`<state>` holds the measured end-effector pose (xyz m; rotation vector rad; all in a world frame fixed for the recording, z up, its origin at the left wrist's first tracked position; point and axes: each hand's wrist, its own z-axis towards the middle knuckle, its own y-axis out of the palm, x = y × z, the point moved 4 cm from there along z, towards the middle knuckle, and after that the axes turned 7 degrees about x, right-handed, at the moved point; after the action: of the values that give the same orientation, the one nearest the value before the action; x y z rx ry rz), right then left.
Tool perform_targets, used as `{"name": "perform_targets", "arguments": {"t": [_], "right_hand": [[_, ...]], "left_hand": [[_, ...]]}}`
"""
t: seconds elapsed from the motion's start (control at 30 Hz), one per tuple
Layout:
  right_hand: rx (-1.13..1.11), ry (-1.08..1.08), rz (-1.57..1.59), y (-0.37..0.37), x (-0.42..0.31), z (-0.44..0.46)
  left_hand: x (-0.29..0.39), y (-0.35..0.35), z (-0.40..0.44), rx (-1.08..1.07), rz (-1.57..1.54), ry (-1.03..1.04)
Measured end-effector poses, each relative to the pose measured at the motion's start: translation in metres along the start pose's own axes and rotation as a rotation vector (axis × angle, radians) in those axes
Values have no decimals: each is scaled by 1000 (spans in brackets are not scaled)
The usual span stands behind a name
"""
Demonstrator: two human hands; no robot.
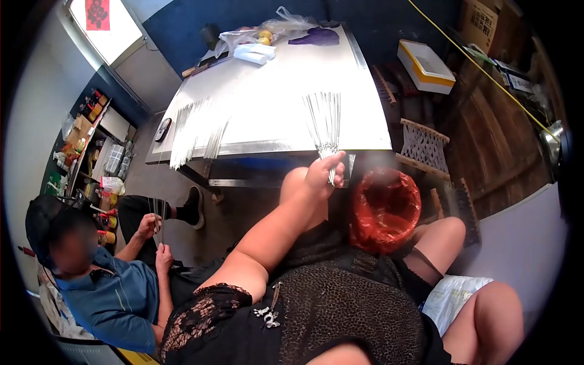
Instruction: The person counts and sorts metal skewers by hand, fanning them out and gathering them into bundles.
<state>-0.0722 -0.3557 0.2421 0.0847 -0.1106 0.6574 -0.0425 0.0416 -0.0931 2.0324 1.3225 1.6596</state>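
"Where was the left hand [324,173]?"

"At the near edge of the worktop [267,121], toward its right corner. Its grip was clamped on the lower end of a bundle of thin rods [329,139], the thumb laid across them."

"And the rods themselves?"

"Fanned out at the far end, showing against the worktop's white surface. I couldn't tell whether their tips touched it."

"The right hand?"

"Out of sight, so I couldn't tell how its grip stood."

"What else was on the worktop?"

"Loose rods [188,134] lay in two clusters at its near left, with a keypad phone [162,130] just beside them. Toward its far end were clear plastic bags [289,25], a white packet [254,53] and a purple bag [313,38]."

"And around it?"

"A red-lined bin [370,234] stood before the worktop's near right corner, and a foam box [428,79] to its right. Off its near left, a co-worker [115,307] held a few thin sticks [157,210]."
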Motion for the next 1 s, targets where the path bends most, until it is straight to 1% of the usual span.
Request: {"name": "perform_targets", "arguments": {"t": [0.47, 0.8, 0.87, 1.0], "right_hand": [[25, -13, 16, -4, 3, 9], [1, -38, -20, -2, -9, 24], [-2, -37, -27, -1, -11, 26], [-8, -59, -33, 1, -19, 26]], "left_hand": [[0, 0, 1, 8, -7, -15], [3, -2, -1, 19, -8, -17], [0, -4, 3, -17, -10, -17], [2, -8, 0, -18, -46, 8]]}}
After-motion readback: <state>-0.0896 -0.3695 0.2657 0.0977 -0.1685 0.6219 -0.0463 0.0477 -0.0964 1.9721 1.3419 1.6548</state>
